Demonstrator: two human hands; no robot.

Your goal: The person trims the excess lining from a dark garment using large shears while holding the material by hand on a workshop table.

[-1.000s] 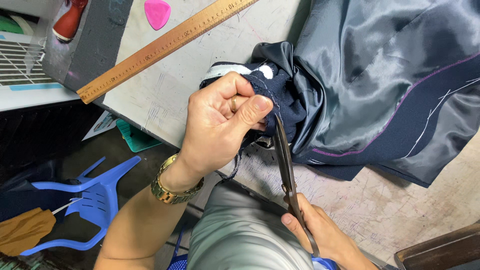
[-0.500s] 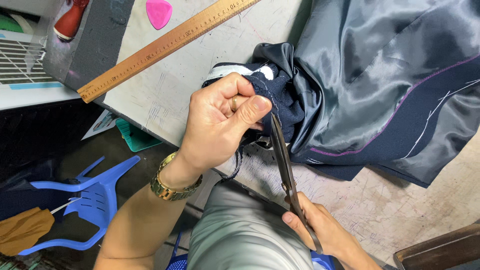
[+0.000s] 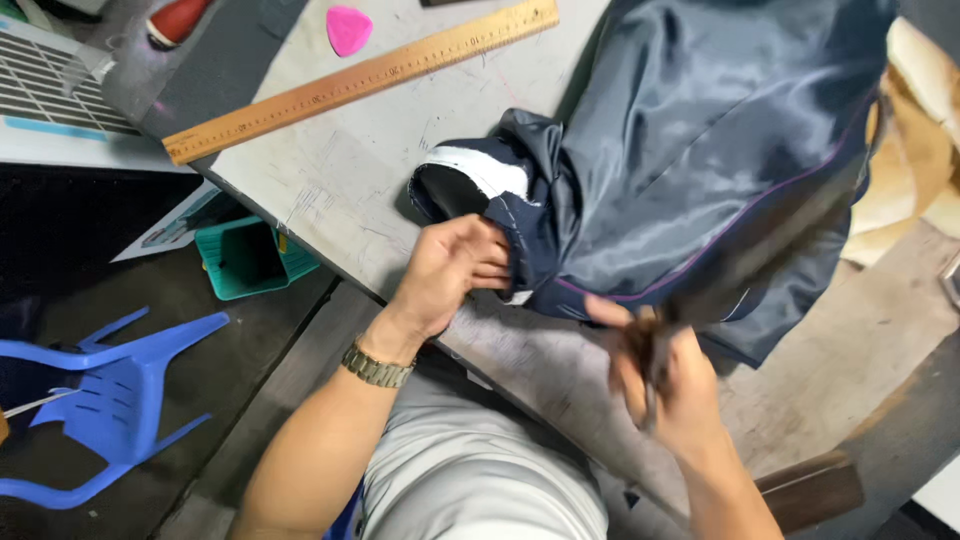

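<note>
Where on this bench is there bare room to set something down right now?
Bare table lies between the wooden ruler and the navy garment, reaching the near edge left of the left hand. Another bare strip runs right of the right hand, below the garment's hem. Crowded: around the pink chalk and everything under the garment.

Printed paper sheet point(image 3: 170, 228) on floor, left, under table edge point(image 3: 300, 215).

Glossy satin garment point(image 3: 700, 150), wooden ruler point(image 3: 360, 78)
</note>
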